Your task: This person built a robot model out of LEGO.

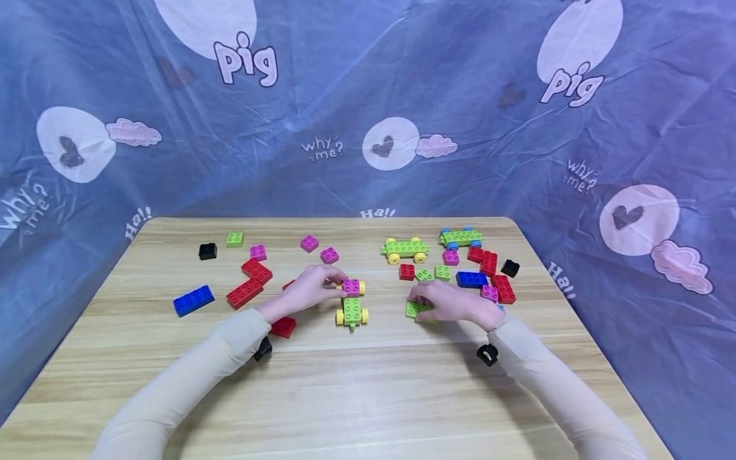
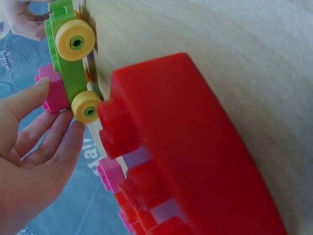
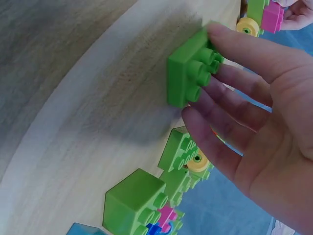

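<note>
In the head view, a green toy car base (image 1: 352, 310) with yellow wheels stands mid-table, a pink building brick (image 1: 351, 287) on its far end. My left hand (image 1: 312, 287) pinches that pink brick; the left wrist view shows the thumb on one side and fingertips by its other side. To the right, my right hand (image 1: 445, 300) grips a green building brick (image 1: 414, 309) at the table surface. The right wrist view shows the thumb at one end of this green brick (image 3: 188, 68) and fingers along the other side, its studs facing the palm.
Red bricks (image 1: 245, 292), a blue brick (image 1: 193, 300) and a black brick (image 1: 207, 250) lie at left. Two more green car bases, one yellow-wheeled (image 1: 406, 249) and one blue-wheeled (image 1: 462, 238), stand at back right. Near them lie several bricks, including a blue one (image 1: 471, 279).
</note>
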`<state>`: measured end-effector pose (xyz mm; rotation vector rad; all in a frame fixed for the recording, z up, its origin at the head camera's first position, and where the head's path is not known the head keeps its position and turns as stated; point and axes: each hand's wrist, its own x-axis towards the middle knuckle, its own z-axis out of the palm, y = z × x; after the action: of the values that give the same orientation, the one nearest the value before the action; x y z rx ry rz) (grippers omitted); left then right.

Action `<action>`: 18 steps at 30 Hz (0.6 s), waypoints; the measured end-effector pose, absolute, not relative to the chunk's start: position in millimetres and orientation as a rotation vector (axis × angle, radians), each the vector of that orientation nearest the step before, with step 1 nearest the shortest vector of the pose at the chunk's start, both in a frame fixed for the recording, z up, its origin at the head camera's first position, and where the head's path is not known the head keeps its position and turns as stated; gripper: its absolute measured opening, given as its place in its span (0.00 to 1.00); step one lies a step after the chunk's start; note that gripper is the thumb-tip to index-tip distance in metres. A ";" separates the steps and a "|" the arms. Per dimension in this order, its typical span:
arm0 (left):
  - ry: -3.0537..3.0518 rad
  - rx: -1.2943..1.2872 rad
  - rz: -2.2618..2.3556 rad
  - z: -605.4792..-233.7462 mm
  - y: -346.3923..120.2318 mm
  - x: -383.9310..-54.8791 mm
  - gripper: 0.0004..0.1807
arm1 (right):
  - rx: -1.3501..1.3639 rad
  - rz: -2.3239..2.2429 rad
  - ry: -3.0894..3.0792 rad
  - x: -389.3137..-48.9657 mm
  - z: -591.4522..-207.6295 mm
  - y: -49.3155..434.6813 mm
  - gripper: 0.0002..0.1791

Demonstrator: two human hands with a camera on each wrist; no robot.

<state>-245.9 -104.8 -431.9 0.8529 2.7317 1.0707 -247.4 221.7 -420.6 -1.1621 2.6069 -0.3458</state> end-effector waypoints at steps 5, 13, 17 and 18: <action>2.725 0.848 1.079 -431.9 -105.4 -246.7 0.18 | -1.165 -0.320 2.602 -247.5 -418.6 218.2 0.23; 2.730 0.841 1.073 -431.3 -104.7 -247.1 0.18 | -1.173 -0.314 2.605 -248.9 -418.8 215.4 0.22; 2.726 0.840 1.088 -431.7 -105.6 -246.5 0.18 | -1.222 -0.345 2.624 -251.4 -417.2 209.6 0.22; 2.729 0.839 1.090 -432.1 -106.1 -246.6 0.19 | -1.246 -0.355 2.630 -252.4 -416.3 207.4 0.22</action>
<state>-246.6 -106.1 -432.1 0.8387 2.7285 1.0898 -252.4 207.4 -416.3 -1.2465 2.6303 -0.3547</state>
